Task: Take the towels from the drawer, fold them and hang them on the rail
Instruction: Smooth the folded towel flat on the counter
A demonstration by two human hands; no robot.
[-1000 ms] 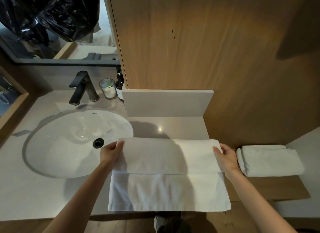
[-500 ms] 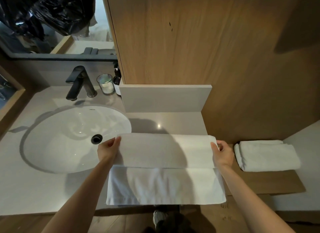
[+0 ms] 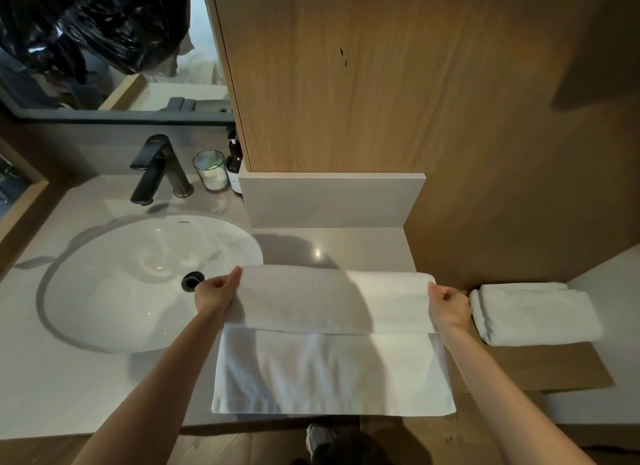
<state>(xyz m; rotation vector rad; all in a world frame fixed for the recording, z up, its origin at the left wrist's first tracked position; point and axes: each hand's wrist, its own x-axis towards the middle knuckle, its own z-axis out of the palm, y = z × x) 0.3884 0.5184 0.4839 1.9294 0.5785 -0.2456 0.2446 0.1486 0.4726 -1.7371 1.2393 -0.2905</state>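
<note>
Left hand (image 3: 216,291): I see it pinching the towel (image 3: 332,367).
Right hand (image 3: 448,309): pinching its other end.
Towel: half-folded on bench (image 3: 69,395).

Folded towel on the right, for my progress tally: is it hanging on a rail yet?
No, the folded towel lies flat on the wooden shelf, not on any rail.

Left hand (image 3: 214,293) fingers beneath towel (image 3: 332,371) fold; bottle (image 3: 234,162) half behind panel (image 3: 346,84).

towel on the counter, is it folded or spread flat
Partly folded: the towel has its far part doubled over, one layer showing nearer; left hand and right hand hold the fold's ends.
</note>
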